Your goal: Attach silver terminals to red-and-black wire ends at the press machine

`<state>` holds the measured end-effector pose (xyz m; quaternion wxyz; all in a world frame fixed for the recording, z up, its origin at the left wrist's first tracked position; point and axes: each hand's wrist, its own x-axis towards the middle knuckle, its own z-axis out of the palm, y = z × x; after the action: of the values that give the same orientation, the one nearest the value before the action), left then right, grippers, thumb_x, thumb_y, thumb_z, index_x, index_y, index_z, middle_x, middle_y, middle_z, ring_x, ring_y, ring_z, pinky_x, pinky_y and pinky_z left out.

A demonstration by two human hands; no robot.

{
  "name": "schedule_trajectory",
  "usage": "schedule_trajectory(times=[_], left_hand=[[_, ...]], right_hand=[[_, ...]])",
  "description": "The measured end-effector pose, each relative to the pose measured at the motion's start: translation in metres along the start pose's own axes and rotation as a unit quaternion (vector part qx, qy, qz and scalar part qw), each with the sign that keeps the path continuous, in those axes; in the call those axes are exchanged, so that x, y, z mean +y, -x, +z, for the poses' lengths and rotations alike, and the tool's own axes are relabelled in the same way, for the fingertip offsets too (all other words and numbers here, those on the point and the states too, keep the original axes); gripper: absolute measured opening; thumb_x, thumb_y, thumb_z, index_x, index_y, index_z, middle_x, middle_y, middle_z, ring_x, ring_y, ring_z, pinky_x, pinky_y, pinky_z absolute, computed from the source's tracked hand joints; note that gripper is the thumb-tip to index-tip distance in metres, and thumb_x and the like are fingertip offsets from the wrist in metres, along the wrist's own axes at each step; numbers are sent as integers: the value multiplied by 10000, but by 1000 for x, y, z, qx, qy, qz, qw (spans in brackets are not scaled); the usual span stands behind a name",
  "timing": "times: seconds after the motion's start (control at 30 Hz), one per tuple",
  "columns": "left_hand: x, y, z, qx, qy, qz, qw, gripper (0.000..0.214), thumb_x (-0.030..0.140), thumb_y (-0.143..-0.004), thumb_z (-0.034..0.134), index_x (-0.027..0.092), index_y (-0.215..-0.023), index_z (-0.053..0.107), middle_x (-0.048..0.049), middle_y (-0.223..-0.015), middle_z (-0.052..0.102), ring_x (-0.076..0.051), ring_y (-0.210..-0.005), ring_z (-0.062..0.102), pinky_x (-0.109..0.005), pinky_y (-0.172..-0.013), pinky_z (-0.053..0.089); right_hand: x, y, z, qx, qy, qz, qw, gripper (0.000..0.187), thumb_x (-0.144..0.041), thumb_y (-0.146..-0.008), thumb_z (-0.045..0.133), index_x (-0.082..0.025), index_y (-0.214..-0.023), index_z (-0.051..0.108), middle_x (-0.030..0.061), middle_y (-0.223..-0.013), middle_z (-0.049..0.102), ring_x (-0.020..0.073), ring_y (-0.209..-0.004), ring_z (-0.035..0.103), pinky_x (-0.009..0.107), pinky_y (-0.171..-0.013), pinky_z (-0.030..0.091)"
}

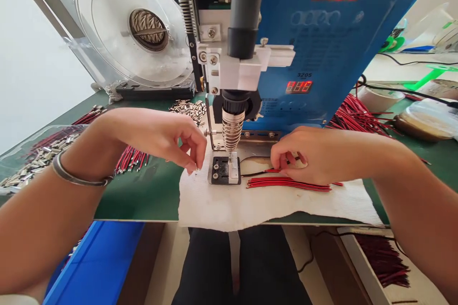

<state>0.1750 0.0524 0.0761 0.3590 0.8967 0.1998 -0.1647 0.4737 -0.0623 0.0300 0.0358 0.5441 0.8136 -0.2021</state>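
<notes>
My left hand [168, 138] hovers left of the black fixture block [223, 170], fingers pinched on a small metal piece I can barely make out at the fingertips. My right hand [311, 155] rests on the white cloth [250, 205] right of the fixture, its fingers closed on a red-and-black wire [272, 170] from a short bundle [289, 183] lying in front of it. The machine's ribbed metal tip [232, 131] hangs straight above the fixture, between both hands. A metal bangle [77, 176] sits on my left wrist.
A blue machine [322, 47] with red digit displays stands behind. A clear reel [136, 24] is at back left. Small metal terminals [189, 107] and red wire bundles [358, 114] lie on the green mat. A tray of terminals [32, 159] sits left, a box of wires [384, 259] low right.
</notes>
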Motion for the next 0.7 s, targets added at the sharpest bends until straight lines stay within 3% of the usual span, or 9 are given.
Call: schedule_trajectory(times=[0.1,0.37,0.57,0.7], left_hand=[[-8,4,2,-6,2,-11,1000,125,205,-921,763,231,-833,847,-5,-830,844,-151,-702,710,-202,-613,514],[-9,1,6,-18,53,-7,998,183,298,-1005,715,245,-1028,889,-50,-1035,888,-167,-778,763,-207,-619,565],[-2,1,11,-6,10,-29,1000,323,376,-1095,610,215,-848,741,-29,-780,746,-140,-640,611,-216,-588,504],[-1,0,15,6,26,-22,999,273,361,-1098,607,229,-871,682,-13,-775,740,-139,-615,627,-227,-605,512]], right_hand=[[2,-4,1,14,-23,-44,999,283,-422,-917,639,-305,-964,891,55,-976,850,261,-872,770,353,-731,550],[7,-5,0,20,-93,-57,994,345,-488,-962,658,-258,-943,913,72,-914,866,247,-767,759,358,-685,559],[5,-6,-1,51,-96,-92,990,303,-452,-987,616,-265,-967,854,55,-907,851,243,-774,742,358,-684,521],[-3,-11,5,66,-124,-129,982,300,-472,-1034,574,-263,-1026,789,59,-977,827,238,-816,720,362,-736,514]])
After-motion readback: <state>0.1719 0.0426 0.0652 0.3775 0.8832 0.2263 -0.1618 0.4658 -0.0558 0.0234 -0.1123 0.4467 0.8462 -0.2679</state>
